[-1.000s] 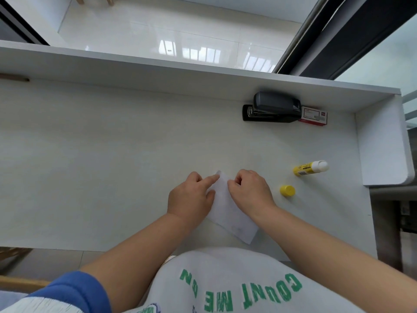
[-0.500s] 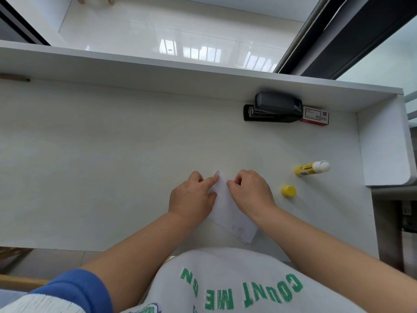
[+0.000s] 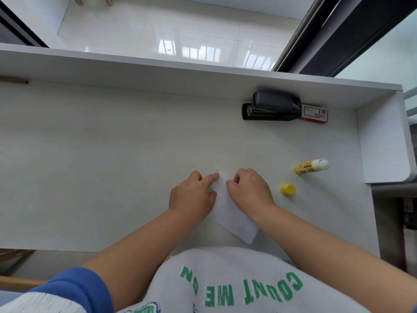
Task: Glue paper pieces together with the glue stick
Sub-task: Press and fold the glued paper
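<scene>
White paper pieces [image 3: 228, 208] lie flat on the white desk [image 3: 112, 166] near its front edge, stacked at a slant. My left hand [image 3: 193, 196] presses on the paper's left side, its index finger stretched toward the top corner. My right hand [image 3: 250, 190] presses on the right side with curled fingers. The yellow glue stick [image 3: 310, 167] lies uncapped on its side to the right of my hands. Its yellow cap [image 3: 288, 189] stands apart, between the stick and my right hand.
A black stapler [image 3: 272, 106] and a small red-and-white staple box [image 3: 314, 113] sit against the desk's raised back wall. A white side panel [image 3: 383, 141] closes the desk's right end. The desk's front edge runs just below the paper.
Both hands stay on the paper almost unmoved. My left index finger has slid slightly along the top edge.
</scene>
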